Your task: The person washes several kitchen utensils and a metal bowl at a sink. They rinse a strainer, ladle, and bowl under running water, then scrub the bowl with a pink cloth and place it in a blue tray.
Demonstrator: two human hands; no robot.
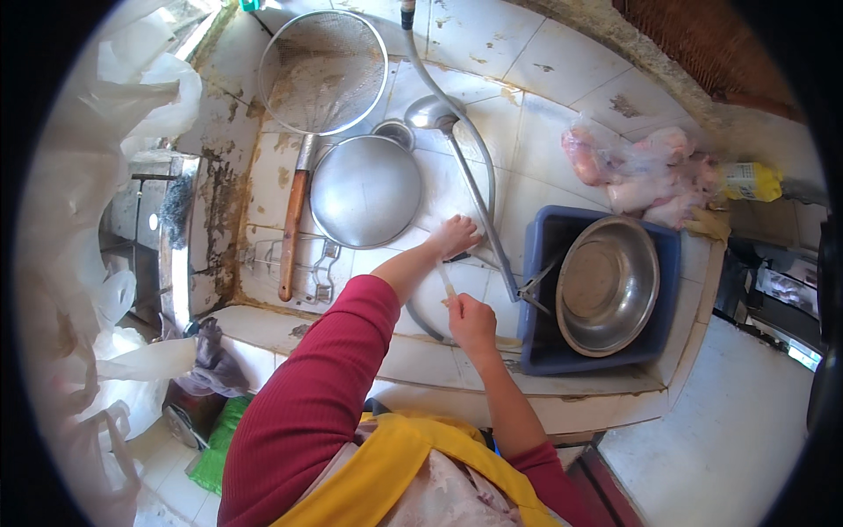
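My left hand (pixel 454 238) reaches over the white tiled basin, right of an upturned metal bowl or lid (pixel 366 191); what its fingers touch is hard to make out. My right hand (pixel 471 323) is closed around a pale, translucent hose or strip (pixel 446 278) whose upper end lies just below the left hand. A long-handled metal ladle (pixel 477 191) slants down beside the hands, its bowl at the top. At the upper left rests a round wire-mesh strainer (pixel 325 72) with a wooden handle (pixel 293 234).
A blue plastic tub (pixel 537 277) on the right holds a steel basin (pixel 607 286). Behind it lies raw meat in clear plastic (pixel 652 168). A grey hose (pixel 484 141) curves through the sink. A wire rack (pixel 323 270) is at left; plastic bags (pixel 85 217) hang further left.
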